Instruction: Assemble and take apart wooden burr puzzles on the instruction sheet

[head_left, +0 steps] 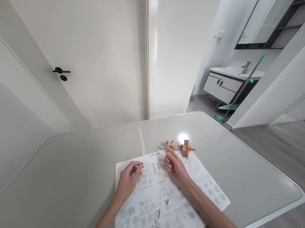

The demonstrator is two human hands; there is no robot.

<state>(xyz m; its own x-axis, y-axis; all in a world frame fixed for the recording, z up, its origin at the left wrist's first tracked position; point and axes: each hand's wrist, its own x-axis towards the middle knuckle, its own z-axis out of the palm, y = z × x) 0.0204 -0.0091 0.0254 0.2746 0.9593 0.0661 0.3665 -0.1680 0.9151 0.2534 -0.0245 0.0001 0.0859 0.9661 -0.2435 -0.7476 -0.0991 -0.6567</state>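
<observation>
A large printed sheet, covered in small grey diagrams and text, lies on the table. My left hand rests over its upper left part, with curled fingers and the thumb tip meeting the index fingertip; nothing shows between them. Over the upper middle of the sheet is my right hand, its index finger stretched toward a small wooden piece and its other fingers curled, holding nothing. Whether that fingertip touches the piece I cannot tell. Just to the right, a larger wooden interlocking puzzle with crossing bars stands at the sheet's top edge.
The pale table has a seam and a raised light rim. Behind it are a closed door with a black handle and a white wall. At the right, a washbasin cabinet stands behind a green broom and dustpan.
</observation>
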